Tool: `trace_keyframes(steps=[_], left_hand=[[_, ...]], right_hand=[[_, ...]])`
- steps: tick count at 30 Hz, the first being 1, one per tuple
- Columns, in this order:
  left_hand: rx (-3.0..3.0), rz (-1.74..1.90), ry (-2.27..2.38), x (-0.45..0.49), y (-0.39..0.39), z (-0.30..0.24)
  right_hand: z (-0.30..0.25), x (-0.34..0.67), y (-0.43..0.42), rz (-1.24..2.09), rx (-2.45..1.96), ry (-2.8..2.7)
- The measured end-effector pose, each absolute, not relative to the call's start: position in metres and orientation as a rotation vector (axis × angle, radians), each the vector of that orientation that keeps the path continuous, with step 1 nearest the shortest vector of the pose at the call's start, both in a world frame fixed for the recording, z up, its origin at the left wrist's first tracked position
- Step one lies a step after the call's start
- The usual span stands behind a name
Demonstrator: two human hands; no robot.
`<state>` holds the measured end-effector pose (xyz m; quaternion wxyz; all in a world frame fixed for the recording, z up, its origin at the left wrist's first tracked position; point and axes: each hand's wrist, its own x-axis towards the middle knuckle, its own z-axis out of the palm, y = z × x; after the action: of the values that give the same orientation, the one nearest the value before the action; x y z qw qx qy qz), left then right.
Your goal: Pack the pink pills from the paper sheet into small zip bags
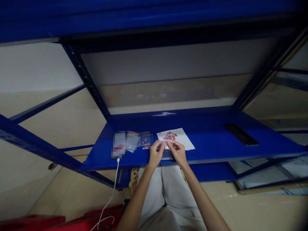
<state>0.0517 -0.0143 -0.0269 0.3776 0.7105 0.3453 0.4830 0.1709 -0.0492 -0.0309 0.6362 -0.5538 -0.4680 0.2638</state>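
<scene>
At the shelf's front edge, my left hand point(157, 153) and my right hand point(177, 152) pinch the top of a small clear zip bag point(167, 155) from both sides. Both hands are closed, thumbs and fingers pressed together near the bag's opening. Just behind them lies a white paper sheet point(186, 138) with a heap of small pink and brownish pieces point(170, 136) on it. Left of my left hand rests another zip bag point(146, 141) with pink pieces inside. Beside that one are clear bags point(132, 141) that overlap.
The blue metal shelf point(204, 128) has uprights on both sides and a blue beam point(154, 19) overhead. A phone point(118, 144) with a white charging cable point(116, 173) lies at the left. A black phone-like slab point(241, 134) lies at the right. Red material point(101, 218) is on the floor.
</scene>
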Motion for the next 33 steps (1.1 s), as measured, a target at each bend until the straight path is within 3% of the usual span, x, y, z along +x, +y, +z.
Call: trace_keyframes(steps=[23, 33], left_hand=[[1.736, 1.194, 0.867, 0.05, -0.013, -0.031], [1.494, 1.175, 0.873, 0.051, -0.011, -0.033]], right_hand=[[-0.035, 0.174, -0.05, 0.944, -1.159, -1.031], [-0.037, 0.173, -0.049, 0.759, -1.208, -0.97]])
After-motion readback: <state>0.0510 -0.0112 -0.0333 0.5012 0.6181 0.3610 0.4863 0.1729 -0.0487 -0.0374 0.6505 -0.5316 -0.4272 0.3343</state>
